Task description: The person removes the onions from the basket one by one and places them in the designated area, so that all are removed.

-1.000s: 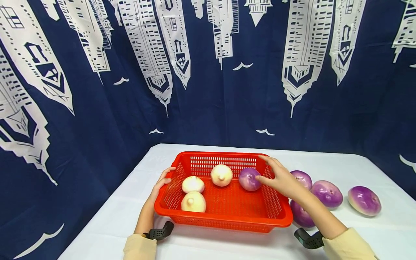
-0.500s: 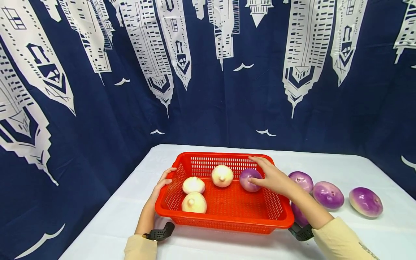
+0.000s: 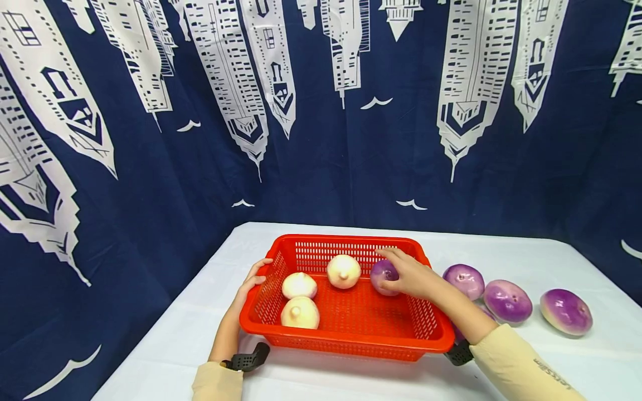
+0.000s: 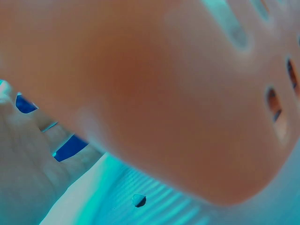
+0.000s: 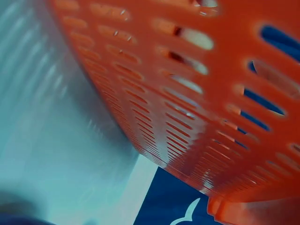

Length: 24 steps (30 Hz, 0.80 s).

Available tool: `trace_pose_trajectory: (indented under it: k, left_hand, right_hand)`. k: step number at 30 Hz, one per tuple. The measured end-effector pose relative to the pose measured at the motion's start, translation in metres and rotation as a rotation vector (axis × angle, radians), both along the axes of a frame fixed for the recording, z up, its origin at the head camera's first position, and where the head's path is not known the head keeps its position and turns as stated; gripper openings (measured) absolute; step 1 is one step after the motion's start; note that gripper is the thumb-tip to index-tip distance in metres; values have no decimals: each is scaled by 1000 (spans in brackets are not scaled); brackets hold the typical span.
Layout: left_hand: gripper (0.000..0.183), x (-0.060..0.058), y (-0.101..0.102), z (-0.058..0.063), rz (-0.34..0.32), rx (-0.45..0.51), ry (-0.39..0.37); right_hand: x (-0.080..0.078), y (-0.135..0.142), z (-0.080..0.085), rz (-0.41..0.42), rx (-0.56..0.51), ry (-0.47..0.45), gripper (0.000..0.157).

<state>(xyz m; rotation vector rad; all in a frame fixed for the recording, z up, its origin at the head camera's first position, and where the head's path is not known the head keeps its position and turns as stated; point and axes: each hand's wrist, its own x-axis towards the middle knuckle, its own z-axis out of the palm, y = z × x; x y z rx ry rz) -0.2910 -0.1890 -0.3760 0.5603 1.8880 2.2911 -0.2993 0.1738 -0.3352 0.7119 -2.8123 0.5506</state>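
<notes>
A red slotted plastic basket (image 3: pixel 346 340) stands on the white table in the head view. My left hand (image 3: pixel 247 287) touches its left rim with extended fingers; in the left wrist view that hand (image 4: pixel 33 159) is partly hidden behind the basket wall (image 4: pixel 154 103). Inside, my right hand (image 3: pixel 408 275) is over a purple turnip (image 3: pixel 381 273), its fingers spread around the far side and the thumb in front. The hand covers the turnip's right part. Three pale turnips also lie inside: one at the back (image 3: pixel 343 272) and two stacked closely at left, the nearer one (image 3: pixel 300 313) showing its nub.
Several purple turnips lie on the table right of the basket, including one behind the right forearm (image 3: pixel 463 280), one beside it (image 3: pixel 508 301) and one farther right (image 3: pixel 566 312). A dark blue curtain (image 3: pixel 321 167) with white building prints hangs behind the table (image 3: pixel 511 245).
My right hand has moved left and down, from the basket's right rim to over the purple turnip inside. My left hand stays at the left rim.
</notes>
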Motion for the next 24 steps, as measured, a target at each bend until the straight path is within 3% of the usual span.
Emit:
trace_pose_trajectory:
  k: [12,20,24]
  left_hand:
    - [43,1,-1,-3,-22,4,54]
    - [43,1,0,0,-3,-6,21]
    - [44,0,0,-2,-9,2,50]
  right_hand:
    - [-8,-7,0,-61,111,-98,69]
    - [-10,-11,-5,-98,300,-67,69]
    - [-11,-11,-8,-102,388,-70,73]
